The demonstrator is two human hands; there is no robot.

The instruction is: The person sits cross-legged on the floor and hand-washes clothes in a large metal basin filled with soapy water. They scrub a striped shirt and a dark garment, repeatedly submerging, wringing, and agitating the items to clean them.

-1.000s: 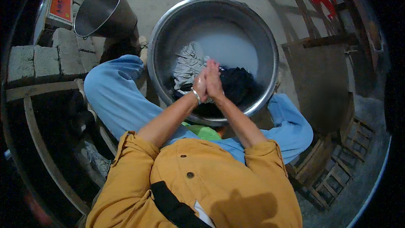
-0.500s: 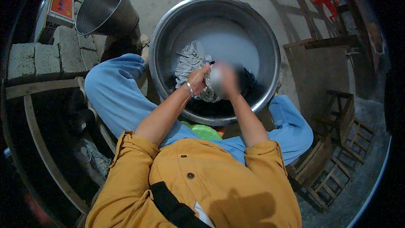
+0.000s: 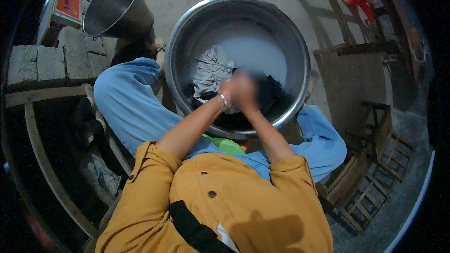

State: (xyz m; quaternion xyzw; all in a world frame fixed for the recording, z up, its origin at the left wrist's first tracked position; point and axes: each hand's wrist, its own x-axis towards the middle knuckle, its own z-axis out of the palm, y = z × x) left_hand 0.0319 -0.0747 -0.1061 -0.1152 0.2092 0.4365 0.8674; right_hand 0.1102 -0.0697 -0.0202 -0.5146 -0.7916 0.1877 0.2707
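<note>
A large round metal basin (image 3: 173,51) stands between my knees with cloudy water (image 3: 253,49) in it. On its left side lies a wet, crumpled grey-white cloth (image 3: 209,72). Dark cloth (image 3: 272,91) bunches on the right, partly under a blurred patch. My left hand (image 3: 228,92), with a silvery bracelet at the wrist, meets my right hand (image 3: 244,94) above the near part of the basin, over the cloths. Blur covers the fingers of both, so their grip does not show.
A metal bucket (image 3: 136,14) stands at the far left, near grey blocks (image 3: 49,63) and a box with a red panel (image 3: 70,1). Something green (image 3: 227,145) sits under the basin's near edge. Wooden furniture (image 3: 354,178) lines the right, and a wooden frame (image 3: 47,96) the left.
My left hand has shifted right, off the grey-white cloth and against my right hand. My right hand has come slightly left and nearer to me. More of the grey-white cloth is uncovered.
</note>
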